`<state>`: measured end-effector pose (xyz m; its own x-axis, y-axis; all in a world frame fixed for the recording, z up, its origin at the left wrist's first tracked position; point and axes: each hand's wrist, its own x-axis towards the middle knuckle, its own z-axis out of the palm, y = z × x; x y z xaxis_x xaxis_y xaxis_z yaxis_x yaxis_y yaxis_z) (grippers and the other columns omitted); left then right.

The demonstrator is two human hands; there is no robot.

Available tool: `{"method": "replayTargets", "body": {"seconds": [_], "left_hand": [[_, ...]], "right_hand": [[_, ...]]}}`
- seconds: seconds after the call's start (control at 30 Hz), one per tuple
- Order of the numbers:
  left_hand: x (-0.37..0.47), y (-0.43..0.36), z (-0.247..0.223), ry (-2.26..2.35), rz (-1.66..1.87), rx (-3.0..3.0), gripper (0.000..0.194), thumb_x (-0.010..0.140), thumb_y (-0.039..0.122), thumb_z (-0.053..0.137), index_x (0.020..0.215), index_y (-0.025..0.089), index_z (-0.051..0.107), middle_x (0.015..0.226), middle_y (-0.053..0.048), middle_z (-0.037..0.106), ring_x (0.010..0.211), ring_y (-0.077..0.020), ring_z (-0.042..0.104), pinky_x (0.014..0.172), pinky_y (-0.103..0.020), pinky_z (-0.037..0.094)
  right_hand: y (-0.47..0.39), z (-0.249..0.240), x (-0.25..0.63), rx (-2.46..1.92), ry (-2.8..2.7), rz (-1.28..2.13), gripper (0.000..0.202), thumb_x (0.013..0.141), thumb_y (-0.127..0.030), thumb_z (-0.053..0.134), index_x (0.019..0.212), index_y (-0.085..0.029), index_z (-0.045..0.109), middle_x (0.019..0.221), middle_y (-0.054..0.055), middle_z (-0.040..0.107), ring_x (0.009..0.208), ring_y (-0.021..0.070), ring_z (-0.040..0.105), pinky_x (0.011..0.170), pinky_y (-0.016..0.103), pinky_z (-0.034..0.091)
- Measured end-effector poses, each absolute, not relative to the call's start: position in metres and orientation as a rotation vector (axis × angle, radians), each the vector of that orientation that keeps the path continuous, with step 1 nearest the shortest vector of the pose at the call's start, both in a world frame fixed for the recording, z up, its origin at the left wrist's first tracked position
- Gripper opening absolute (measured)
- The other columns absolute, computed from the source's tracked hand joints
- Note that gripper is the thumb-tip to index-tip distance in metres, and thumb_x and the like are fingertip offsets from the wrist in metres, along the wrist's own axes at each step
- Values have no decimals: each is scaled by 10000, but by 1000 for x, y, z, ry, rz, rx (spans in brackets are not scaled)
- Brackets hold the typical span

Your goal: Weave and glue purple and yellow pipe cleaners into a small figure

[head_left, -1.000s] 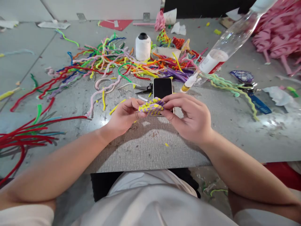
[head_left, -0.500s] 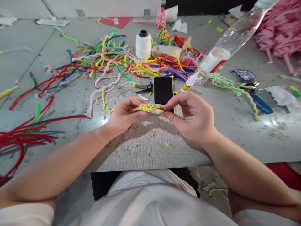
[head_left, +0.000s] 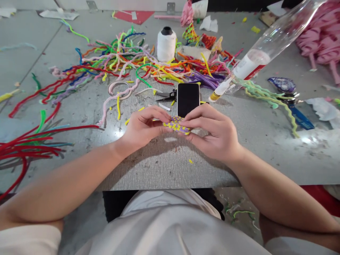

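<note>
A small yellow and purple woven piece [head_left: 176, 125] is held between my two hands above the near part of the table. My left hand [head_left: 145, 126] pinches its left end between thumb and fingers. On the other side my right hand [head_left: 214, 132] grips the right end, its fingers lying over the top and the thumb below. Just beyond the hands lies a phone [head_left: 188, 98] with a dark screen. Black scissors [head_left: 168, 95] rest against the phone's left side, partly hidden by it.
Behind are a heap of coloured fuzzy stems [head_left: 117, 63] and a white thread spool [head_left: 166, 45]. A clear bottle [head_left: 276, 42] and a glue bottle [head_left: 220, 90] stand at the right. Red stems [head_left: 29, 150] lie at the left, a blue strap [head_left: 300, 117] at the right.
The woven piece has turned so that more of its patterned face shows. My right hand's fingers have shifted over its top. The whole view has shifted slightly.
</note>
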<state>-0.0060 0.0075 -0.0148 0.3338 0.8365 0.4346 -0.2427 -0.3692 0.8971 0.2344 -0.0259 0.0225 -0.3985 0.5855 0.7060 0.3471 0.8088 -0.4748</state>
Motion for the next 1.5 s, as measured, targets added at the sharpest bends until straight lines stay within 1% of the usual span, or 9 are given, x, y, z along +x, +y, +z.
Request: {"method": "replayTargets", "body": {"seconds": [0.23, 0.3, 0.47, 0.6, 0.77, 0.9, 1.03, 1.27, 1.5], "left_hand": [[-7, 8, -12, 524, 1153, 1633, 253, 809, 213, 964, 1023, 260, 838, 1024, -50, 779, 994, -174, 767, 793, -253, 671], [-7, 9, -11, 506, 1114, 1645, 225, 834, 231, 948, 1030, 266, 846, 1025, -57, 772, 993, -177, 750, 789, -258, 652], [-7, 8, -8, 406, 1070, 1372, 141, 885, 268, 914, 995, 279, 827, 1007, -37, 762, 934, -155, 733, 849, -286, 633], [-8, 8, -7, 420, 997, 1359, 166, 883, 274, 913, 1019, 273, 818, 1017, -44, 764, 895, -161, 739, 777, -276, 630], [-11, 9, -2, 419, 986, 1589, 420, 749, 264, 1010, 1132, 293, 839, 1098, -70, 792, 1040, -219, 746, 893, -339, 631], [-9, 8, 0, 409, 1104, 1805, 282, 802, 260, 972, 1056, 304, 858, 1033, -60, 806, 993, -220, 747, 910, -376, 596], [-8, 6, 1, 497, 1143, 1914, 143, 870, 340, 924, 995, 309, 862, 991, -65, 815, 966, -237, 732, 919, -416, 573], [-6, 1, 0, 553, 1201, 1770, 114, 934, 353, 868, 966, 251, 828, 925, -65, 783, 886, -197, 714, 862, -374, 580], [-5, 1, -3, 577, 1158, 1538, 328, 841, 357, 958, 1107, 235, 808, 1022, -50, 789, 932, -175, 752, 855, -308, 621]], "right_hand": [[-25, 22, 234, -635, -2018, 208, 157, 954, -130, 785, 1057, -246, 800, 963, 54, 802, 856, 194, 723, 794, 390, 600], [-24, 20, 232, -660, -1983, 254, 147, 944, -207, 829, 1084, -248, 807, 1015, 66, 809, 884, 201, 736, 812, 388, 606], [-21, 14, 230, -699, -1950, 378, 376, 908, -463, 887, 1196, -242, 790, 1082, 86, 802, 937, 215, 754, 790, 356, 614], [-20, 16, 232, -616, -2025, 309, 91, 980, -298, 806, 979, -219, 760, 942, 51, 780, 825, 169, 718, 718, 308, 565], [-24, 22, 235, -682, -2166, 185, 144, 899, -122, 726, 783, -186, 669, 756, 35, 658, 695, 152, 599, 610, 301, 456], [-27, 21, 233, -728, -2234, 98, 215, 851, -67, 639, 686, -200, 599, 682, 8, 552, 651, 146, 504, 592, 308, 382], [-28, 19, 232, -784, -2202, 172, 208, 866, -78, 669, 705, -204, 627, 691, 2, 562, 666, 146, 527, 607, 309, 387], [-29, 19, 226, -722, -1981, 607, 58, 973, -258, 775, 991, -208, 753, 854, 22, 733, 729, 129, 647, 634, 267, 532], [-29, 25, 228, -725, -1851, 748, 41, 984, -217, 754, 943, -216, 752, 867, 17, 744, 769, 137, 676, 666, 293, 550]]}}
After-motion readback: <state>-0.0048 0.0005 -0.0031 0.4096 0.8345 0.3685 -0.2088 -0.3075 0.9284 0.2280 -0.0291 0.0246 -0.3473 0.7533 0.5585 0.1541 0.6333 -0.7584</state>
